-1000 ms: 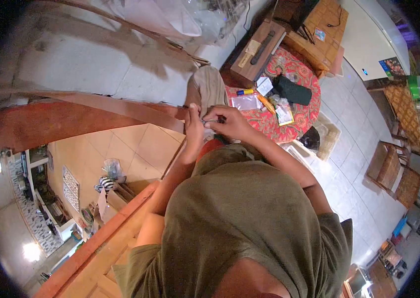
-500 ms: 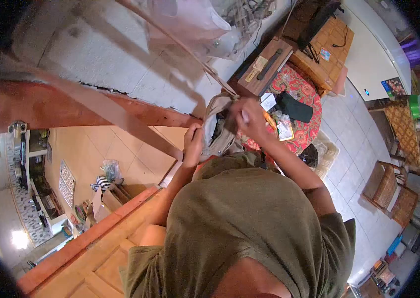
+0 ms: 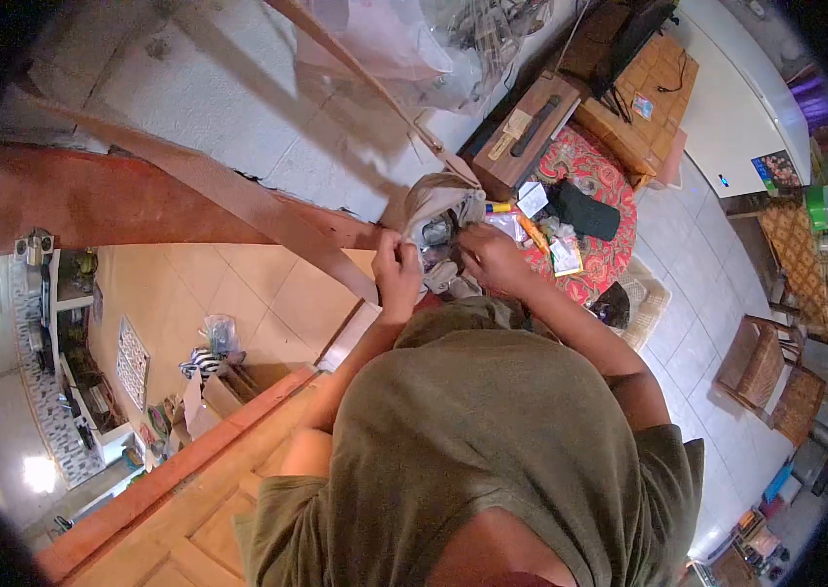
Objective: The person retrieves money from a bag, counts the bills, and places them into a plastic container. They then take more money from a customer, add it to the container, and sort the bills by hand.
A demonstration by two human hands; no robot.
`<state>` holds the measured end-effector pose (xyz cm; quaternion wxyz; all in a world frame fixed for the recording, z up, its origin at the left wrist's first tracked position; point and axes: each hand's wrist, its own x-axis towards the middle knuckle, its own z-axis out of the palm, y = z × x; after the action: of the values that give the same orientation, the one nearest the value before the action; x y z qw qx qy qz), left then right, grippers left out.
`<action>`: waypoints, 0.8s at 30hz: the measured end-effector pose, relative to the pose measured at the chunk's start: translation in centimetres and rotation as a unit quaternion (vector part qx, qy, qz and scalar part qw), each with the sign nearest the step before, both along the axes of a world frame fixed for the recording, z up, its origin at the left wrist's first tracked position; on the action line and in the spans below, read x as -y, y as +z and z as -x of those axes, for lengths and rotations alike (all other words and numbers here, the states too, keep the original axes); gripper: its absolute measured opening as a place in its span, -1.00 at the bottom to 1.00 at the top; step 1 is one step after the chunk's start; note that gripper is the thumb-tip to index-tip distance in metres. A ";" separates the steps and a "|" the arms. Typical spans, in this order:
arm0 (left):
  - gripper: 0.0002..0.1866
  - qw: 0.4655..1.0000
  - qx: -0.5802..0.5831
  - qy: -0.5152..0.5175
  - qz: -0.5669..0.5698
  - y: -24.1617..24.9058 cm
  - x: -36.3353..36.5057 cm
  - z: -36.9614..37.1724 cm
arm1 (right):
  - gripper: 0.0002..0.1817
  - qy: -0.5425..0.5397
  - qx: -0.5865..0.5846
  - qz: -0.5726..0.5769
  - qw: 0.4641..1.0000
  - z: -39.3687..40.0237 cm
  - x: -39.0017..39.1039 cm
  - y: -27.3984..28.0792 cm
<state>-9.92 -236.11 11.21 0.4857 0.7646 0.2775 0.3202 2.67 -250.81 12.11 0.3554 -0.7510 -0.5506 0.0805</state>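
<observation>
Clutter lies on the round table [image 3: 585,176], right of the bag [image 3: 443,210]; the chair [image 3: 766,377] stands further right.

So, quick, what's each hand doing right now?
Left hand: fingers closed on the open cloth bag's edge.
Right hand: fingers bent at the bag's other side; can't tell if they grip it.

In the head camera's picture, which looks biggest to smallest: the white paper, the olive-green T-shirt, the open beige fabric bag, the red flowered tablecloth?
Largest to smallest, as they look:
1. olive-green T-shirt
2. red flowered tablecloth, partly covered
3. open beige fabric bag
4. white paper
</observation>
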 end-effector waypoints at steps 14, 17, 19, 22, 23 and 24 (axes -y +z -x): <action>-0.91 1.000 -0.012 0.000 0.014 1.3 0.9 -0.7 | -0.85 -0.071 -0.315 -0.149 0.934 1.5 0.7 -1.6; -0.92 1.000 0.008 -0.011 0.028 0.8 0.7 -0.8 | -0.88 -0.130 -0.434 -0.166 0.876 1.0 1.6 -3.9; -0.92 1.000 0.009 -0.010 0.020 1.9 0.8 -1.0 | -0.86 -0.165 -0.496 -0.189 0.831 0.3 2.3 -4.5; -0.93 0.999 0.003 -0.020 0.025 1.6 0.6 -1.1 | -0.92 -0.205 -0.585 -0.327 0.714 -2.7 4.2 -5.6; -0.93 0.999 -0.004 -0.027 0.038 1.2 0.5 -1.0 | -0.92 -0.209 -0.584 -0.328 0.713 -3.6 5.0 -5.7; -0.93 0.999 -0.005 -0.029 0.039 0.7 0.4 -1.0 | -0.91 -0.145 -0.632 -0.281 0.707 -4.4 5.8 -5.2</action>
<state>-8.91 -236.55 11.94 0.5228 0.7544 0.2699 0.2910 7.06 -256.61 6.91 0.8225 -0.4598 -0.0786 0.3255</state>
